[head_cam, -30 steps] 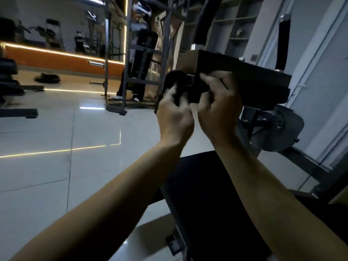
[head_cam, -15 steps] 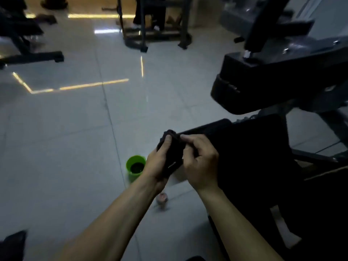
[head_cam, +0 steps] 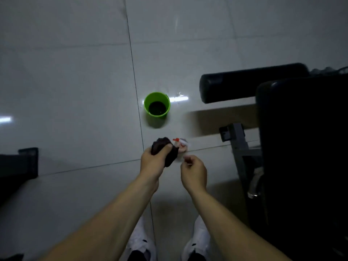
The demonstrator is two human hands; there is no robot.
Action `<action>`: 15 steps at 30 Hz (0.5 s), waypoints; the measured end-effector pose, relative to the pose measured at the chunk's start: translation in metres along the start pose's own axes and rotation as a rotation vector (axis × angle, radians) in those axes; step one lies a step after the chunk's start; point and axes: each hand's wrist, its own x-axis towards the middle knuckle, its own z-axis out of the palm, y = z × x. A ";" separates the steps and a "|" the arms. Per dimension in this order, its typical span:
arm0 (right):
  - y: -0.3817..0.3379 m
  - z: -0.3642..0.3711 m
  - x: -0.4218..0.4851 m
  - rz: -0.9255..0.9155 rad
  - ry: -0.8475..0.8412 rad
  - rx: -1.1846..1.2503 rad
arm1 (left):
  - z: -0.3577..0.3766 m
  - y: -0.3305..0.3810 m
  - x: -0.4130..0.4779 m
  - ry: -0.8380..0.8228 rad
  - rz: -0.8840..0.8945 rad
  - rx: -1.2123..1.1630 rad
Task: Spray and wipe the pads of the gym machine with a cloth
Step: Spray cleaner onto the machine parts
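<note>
I look straight down at the tiled floor. My left hand grips a dark bunched cloth. Just behind the cloth a small spray bottle with a red and white head stands on the floor, partly hidden by the cloth. My right hand hovers next to it with fingers loosely curled and holds nothing. A black roller pad and a broad black seat pad of the gym machine fill the right side.
A green cup with dark contents stands on the floor beyond the bottle. The machine's grey metal frame reaches toward my hands. A dark object sits at the left edge. My white shoes show below.
My view swung down from the upper pad to the floor. Both hands came down with the cloth, and my right hand let go of it, so only the left holds it.
</note>
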 end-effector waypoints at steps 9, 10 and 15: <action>0.071 0.082 0.171 -0.124 -0.012 -0.385 | 0.007 -0.083 0.146 0.059 -0.092 -0.079; 0.075 0.089 0.183 -0.125 -0.040 -0.420 | 0.004 -0.088 0.151 0.063 -0.107 -0.095; 0.087 0.097 0.190 -0.174 -0.070 -0.477 | -0.018 -0.089 0.143 0.065 -0.146 -0.167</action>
